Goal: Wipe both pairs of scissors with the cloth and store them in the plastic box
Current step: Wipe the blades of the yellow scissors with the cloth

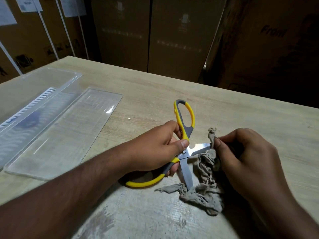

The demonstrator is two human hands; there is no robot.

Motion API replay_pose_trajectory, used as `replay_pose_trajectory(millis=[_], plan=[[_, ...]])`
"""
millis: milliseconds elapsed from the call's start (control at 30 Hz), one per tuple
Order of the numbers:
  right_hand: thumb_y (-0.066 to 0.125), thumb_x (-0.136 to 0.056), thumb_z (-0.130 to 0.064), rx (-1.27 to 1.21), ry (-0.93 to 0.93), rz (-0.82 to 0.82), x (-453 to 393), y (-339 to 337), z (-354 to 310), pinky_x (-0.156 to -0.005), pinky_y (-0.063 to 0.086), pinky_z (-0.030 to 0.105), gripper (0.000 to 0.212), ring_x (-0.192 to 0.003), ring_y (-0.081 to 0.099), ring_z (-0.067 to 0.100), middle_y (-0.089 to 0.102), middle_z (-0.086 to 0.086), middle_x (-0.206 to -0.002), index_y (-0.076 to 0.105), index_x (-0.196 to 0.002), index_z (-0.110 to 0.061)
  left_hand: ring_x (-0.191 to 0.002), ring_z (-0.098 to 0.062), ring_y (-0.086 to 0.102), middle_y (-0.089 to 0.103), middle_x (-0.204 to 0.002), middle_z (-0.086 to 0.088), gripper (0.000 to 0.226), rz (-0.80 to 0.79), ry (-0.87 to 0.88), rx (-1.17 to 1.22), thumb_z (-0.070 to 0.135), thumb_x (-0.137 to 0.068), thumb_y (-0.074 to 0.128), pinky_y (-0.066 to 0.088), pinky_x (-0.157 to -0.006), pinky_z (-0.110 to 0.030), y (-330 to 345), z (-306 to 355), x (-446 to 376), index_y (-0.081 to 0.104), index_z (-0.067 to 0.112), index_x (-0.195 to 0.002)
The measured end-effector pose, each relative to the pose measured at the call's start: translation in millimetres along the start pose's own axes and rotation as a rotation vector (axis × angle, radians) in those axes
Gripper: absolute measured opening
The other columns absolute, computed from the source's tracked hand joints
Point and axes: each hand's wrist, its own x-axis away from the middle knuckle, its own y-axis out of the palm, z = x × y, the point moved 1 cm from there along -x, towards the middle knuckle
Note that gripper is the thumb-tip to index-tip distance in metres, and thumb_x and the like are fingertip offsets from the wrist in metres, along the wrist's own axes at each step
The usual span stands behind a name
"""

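Nearest, the right hand (245, 156) pinches the grey cloth (205, 175) round one blade of the wide-spread yellow scissors (185, 150), whose handles the left hand (158, 147) grips above the desk (224, 107), the plastic box (32, 104) lying farther left.

I'm wearing no sleeves or gloves; my left hand (156, 145) and right hand (248, 157) are showing bare forearms, lightly haired.

Wooden table (224, 107); cardboard boxes (181, 35) stacked behind, paper labels (29, 4)
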Motion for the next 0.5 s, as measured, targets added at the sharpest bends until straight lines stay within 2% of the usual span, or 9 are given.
replay_pose_trajectory(millis=[167,333,400,500], plan=[[0.074,-0.090,-0.021,0.020,-0.141,-0.024,7,16,-13,-0.061,0.038,0.022,0.015,-0.071,0.053,0.007,0.056,-0.008,-0.077,0.063,-0.080,-0.021,-0.054,-0.025,0.064,0.070,-0.063,-0.010,0.013,0.017,0.009,-0.002,0.027,-0.109,0.049,0.055,-0.060,-0.042,0,-2,-1,0.043,0.015,-0.107],[0.071,-0.089,-0.020,0.117,0.052,-0.013,-4,6,18,-0.065,0.040,0.033,0.010,-0.075,0.059,0.021,0.061,-0.003,-0.079,0.067,-0.080,-0.019,-0.050,-0.020,0.064,0.070,-0.063,-0.010,0.011,0.008,0.048,0.015,0.027,-0.109,0.049,0.055,-0.061,-0.043,3,1,3,0.043,0.017,-0.109],[0.071,-0.091,-0.021,0.063,0.095,-0.001,-4,8,19,-0.065,0.042,0.033,0.010,-0.076,0.060,0.016,0.064,-0.005,-0.081,0.068,-0.081,-0.021,-0.050,-0.019,0.064,0.072,-0.064,-0.010,0.011,0.009,0.054,-0.035,0.028,-0.109,0.049,0.055,-0.061,-0.041,4,2,2,0.043,0.019,-0.109],[0.072,-0.095,-0.031,0.006,0.220,-0.007,-10,0,26,-0.065,0.045,0.032,0.015,-0.079,0.063,0.009,0.067,-0.011,-0.083,0.066,-0.081,-0.029,-0.048,-0.021,0.063,0.071,-0.063,-0.010,0.011,0.050,0.042,0.030,0.027,-0.109,0.049,0.053,-0.056,-0.036,-1,-1,2,0.044,0.018,-0.108]])
